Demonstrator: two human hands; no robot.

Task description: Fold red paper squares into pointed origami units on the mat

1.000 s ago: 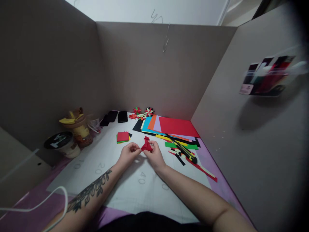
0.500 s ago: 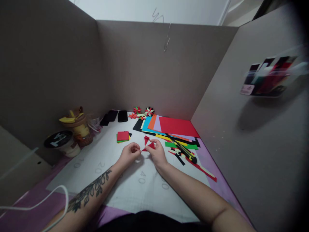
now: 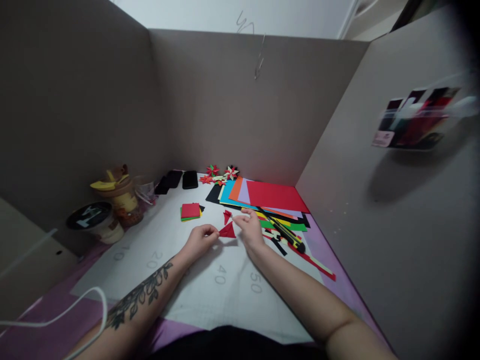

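Observation:
My left hand (image 3: 200, 239) is closed in a pinch on the corner of a folded red paper triangle (image 3: 227, 230) that rests on the white cutting mat (image 3: 210, 280). A second small folded red piece (image 3: 227, 216) lies just beyond it. My right hand (image 3: 250, 228) hovers beside that second piece with its fingers loosely apart; whether a fingertip touches it is unclear. A small stack of red, green and yellow paper squares (image 3: 190, 211) sits a little further back to the left.
Coloured paper sheets (image 3: 270, 197), a yellow and black utility knife (image 3: 285, 234) and paper strips (image 3: 311, 261) lie right of the hands. Finished paper stars (image 3: 221, 174) and dark phones (image 3: 189, 179) sit at the back. Jars (image 3: 112, 200) stand left. Cardboard walls enclose the desk.
The red folded paper has come apart into two pieces. My right hand let go and moved back and right; my left hand keeps one triangle, now lowered to the mat.

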